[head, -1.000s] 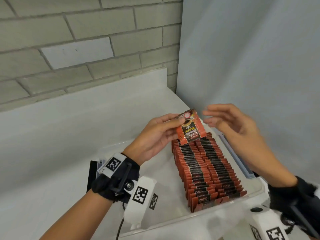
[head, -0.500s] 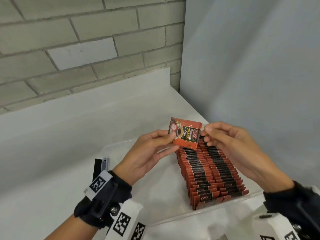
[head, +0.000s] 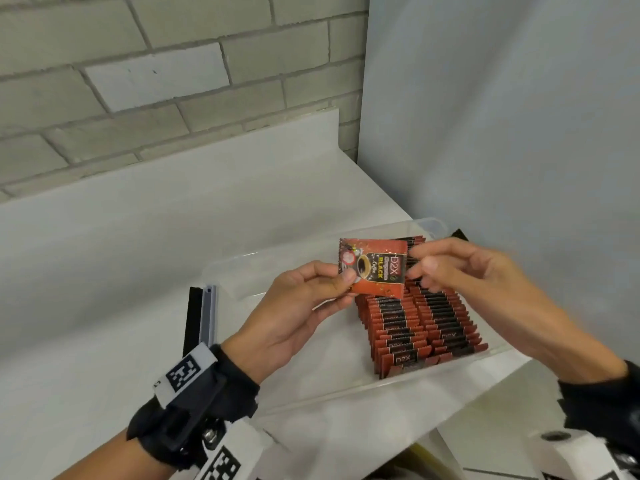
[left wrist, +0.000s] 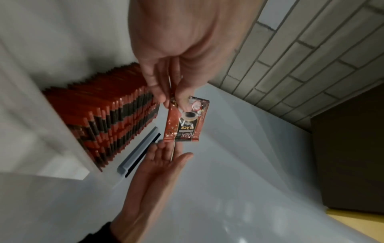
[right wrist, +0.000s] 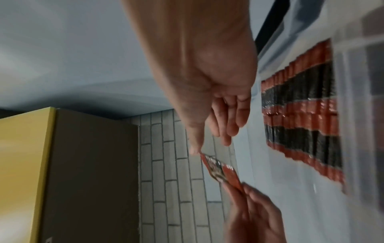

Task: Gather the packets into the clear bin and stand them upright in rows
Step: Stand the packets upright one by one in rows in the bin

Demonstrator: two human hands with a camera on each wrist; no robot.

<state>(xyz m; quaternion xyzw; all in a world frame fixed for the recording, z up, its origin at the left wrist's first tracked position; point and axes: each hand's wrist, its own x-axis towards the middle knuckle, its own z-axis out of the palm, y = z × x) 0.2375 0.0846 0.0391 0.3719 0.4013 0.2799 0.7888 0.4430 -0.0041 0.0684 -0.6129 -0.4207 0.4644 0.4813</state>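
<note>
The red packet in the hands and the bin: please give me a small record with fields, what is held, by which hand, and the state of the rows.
held item: one red coffee packet, lying sideways above the rows
left hand: pinches the packet's left end
right hand: fingertips at the packet's right edge; firm grip not clear
clear bin: on the white counter
rows of packets: two rows side by side, standing on edge, in the right part of the bin
left part of bin: floor bare
</note>
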